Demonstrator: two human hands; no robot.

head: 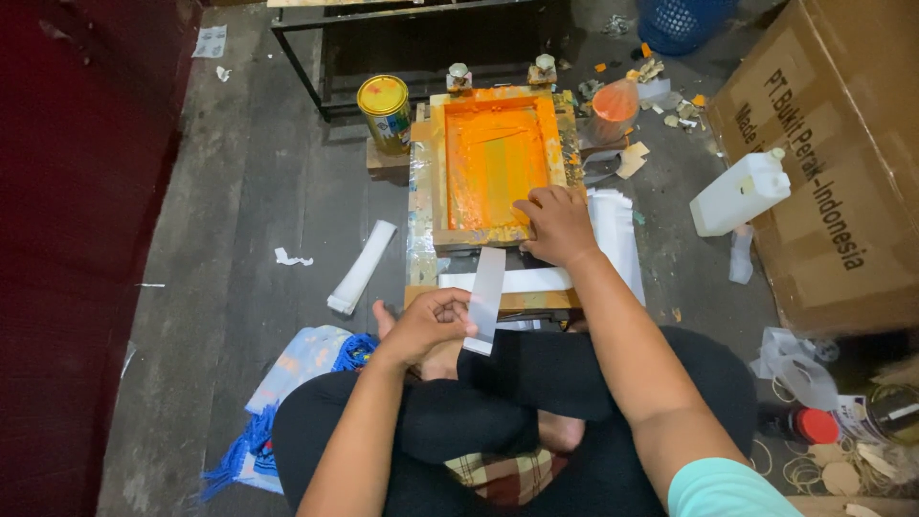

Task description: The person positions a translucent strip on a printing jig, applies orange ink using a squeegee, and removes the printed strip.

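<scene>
A wooden screen-printing frame [438, 168] coated in orange ink lies on a low board on the floor in front of me. My right hand [555, 225] rests on the frame's near right corner, fingers curled over the edge. My left hand [426, 325] pinches a narrow white plastic strip [486, 292] that stands tilted just below the frame. Another white strip [512, 280] lies flat across the board under the frame's front edge. My crossed legs in black trousers fill the bottom of the view.
A yellow tin can [384, 110] stands left of the frame. A pile of white strips [360, 268] lies on the floor at left, more white sheets [617, 230] at right. A white plastic jug [742, 191] leans by a large cardboard box [842, 163]. A blue basket [682, 21] sits behind.
</scene>
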